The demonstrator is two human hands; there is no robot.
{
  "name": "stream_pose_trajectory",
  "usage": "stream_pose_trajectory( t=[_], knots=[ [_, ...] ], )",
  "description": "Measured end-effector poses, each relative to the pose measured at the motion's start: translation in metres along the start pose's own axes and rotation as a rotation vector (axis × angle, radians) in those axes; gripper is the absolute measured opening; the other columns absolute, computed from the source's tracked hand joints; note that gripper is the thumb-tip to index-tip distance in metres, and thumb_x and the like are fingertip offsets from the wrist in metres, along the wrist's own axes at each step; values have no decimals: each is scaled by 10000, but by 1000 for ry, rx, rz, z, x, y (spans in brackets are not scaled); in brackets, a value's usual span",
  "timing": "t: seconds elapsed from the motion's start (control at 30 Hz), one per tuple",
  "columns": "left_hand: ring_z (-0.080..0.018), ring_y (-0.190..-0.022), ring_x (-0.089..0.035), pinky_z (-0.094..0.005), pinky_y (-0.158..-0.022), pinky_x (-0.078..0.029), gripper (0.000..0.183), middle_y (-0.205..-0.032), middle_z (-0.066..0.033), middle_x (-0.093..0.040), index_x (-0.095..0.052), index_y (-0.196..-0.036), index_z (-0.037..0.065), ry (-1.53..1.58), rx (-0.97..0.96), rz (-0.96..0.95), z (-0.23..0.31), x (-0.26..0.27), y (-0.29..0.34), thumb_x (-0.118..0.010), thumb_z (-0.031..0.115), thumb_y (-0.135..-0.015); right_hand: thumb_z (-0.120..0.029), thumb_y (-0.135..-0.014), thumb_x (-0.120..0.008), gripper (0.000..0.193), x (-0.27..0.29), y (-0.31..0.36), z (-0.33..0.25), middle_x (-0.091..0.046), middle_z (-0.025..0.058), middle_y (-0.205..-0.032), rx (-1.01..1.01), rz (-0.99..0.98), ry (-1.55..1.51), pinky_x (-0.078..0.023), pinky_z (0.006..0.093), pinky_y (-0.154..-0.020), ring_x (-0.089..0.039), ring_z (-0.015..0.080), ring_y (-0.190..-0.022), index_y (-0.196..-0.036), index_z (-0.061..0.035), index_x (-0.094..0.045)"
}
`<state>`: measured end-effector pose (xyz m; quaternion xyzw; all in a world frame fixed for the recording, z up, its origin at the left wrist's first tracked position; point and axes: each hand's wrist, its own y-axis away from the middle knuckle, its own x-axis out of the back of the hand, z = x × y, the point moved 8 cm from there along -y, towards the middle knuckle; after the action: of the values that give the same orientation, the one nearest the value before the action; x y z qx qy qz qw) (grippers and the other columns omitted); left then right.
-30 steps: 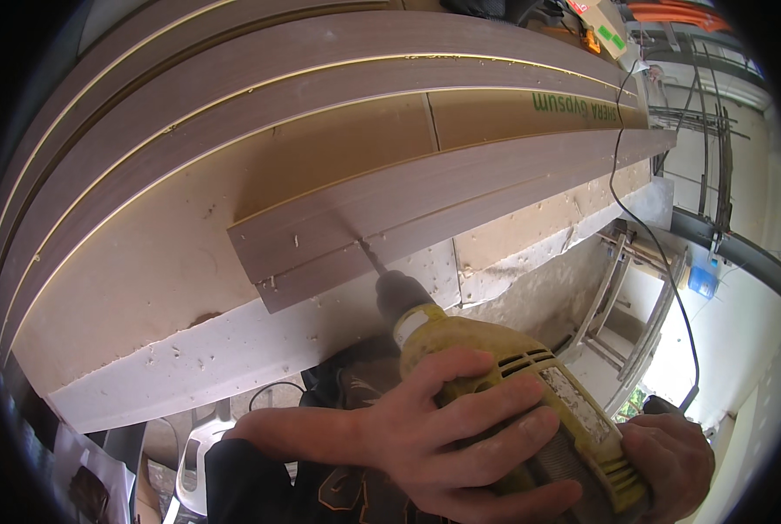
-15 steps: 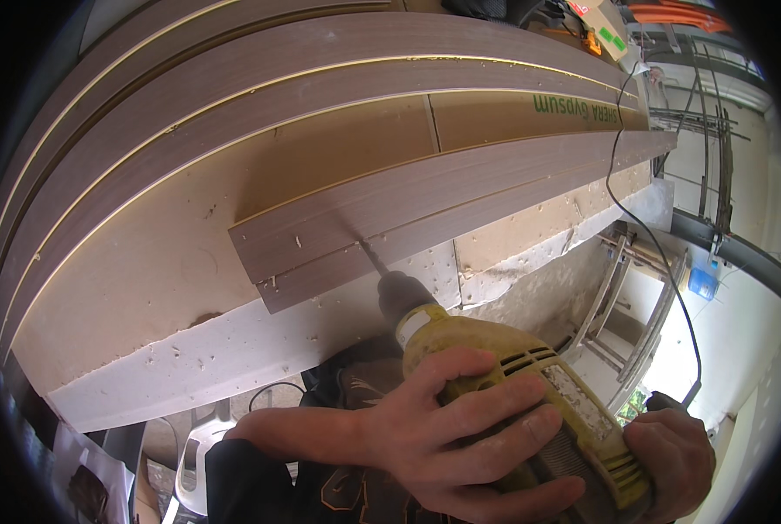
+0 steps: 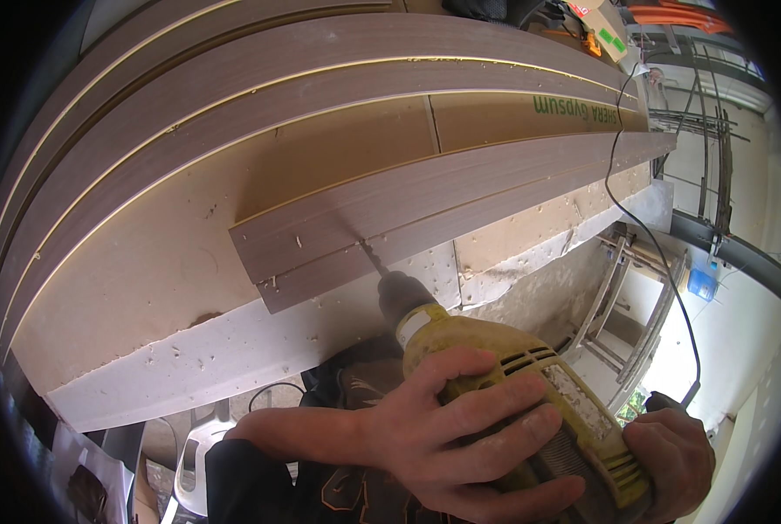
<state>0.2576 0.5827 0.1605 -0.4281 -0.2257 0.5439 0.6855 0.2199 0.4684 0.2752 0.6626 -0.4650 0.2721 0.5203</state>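
Observation:
A worn yellow corded power drill (image 3: 486,336) slants up from the lower right, held in both my hands. My left hand (image 3: 469,428) wraps around the side of its body with the fingers spread over the casing. At the rear end my right hand (image 3: 674,458) is closed around the handle, its fingers partly hidden. The drill bit (image 3: 372,256) points at a narrow groove in a brown plank (image 3: 460,196), and its tip meets the surface there. Small shavings lie on the plank near its left end.
Longer brown planks (image 3: 320,83) lie along the far side on gypsum boards (image 3: 172,253) scattered with crumbs. A black power cord (image 3: 670,262) hangs down the right side. Beyond the near edge stand a wooden ladder-like frame (image 3: 617,323) and a white plastic chair (image 3: 200,454).
The drill bit looks slightly turned, its spiral now showing more clearly. Both hands and the plank have stayed in place.

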Motion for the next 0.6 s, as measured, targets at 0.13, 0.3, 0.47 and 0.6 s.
stream_pose_trajectory(
  t=[0.13, 0.3, 0.47, 0.6],
  knots=[
    [-249, -861, -618, -413, -700, -511, 348, -1054, -105, -593, -568, -1092, 272, 23, 3, 15, -2, -2, 0, -669, 209, -765, -222, -742, -728, 420, -1, 0, 0, -662, 162, -716, -18, -8, -6, -515, 292, -506, -667, 248, -615, -996, 92, -612],
    [-225, -886, -630, -437, -740, -489, 301, -1034, -49, -607, -596, -1077, 337, 58, 217, -129, -1, 0, -3, -643, 233, -798, -239, -747, -735, 452, -2, 4, 0, -659, 169, -745, -19, 11, 5, -510, 286, -503, -664, 245, -635, -1024, 92, -598],
    [-209, -898, -636, -447, -756, -477, 283, -1021, -17, -614, -608, -1066, 380, 74, 349, -199, -2, 1, -1, -629, 252, -815, -236, -739, -746, 500, -3, 4, 3, -658, 181, -792, 5, -123, -53, -511, 307, -519, -659, 262, -660, -1076, 87, -568],
    [-244, -887, -627, -427, -719, -506, 318, -1046, -83, -597, -578, -1086, 305, 44, 105, -54, -4, -1, -2, -651, 227, -787, -236, -703, -771, 578, -3, 2, 1, -650, 194, -825, 14, -163, -48, -519, 345, -573, -653, 298, -692, -1123, 84, -537]
  ],
)
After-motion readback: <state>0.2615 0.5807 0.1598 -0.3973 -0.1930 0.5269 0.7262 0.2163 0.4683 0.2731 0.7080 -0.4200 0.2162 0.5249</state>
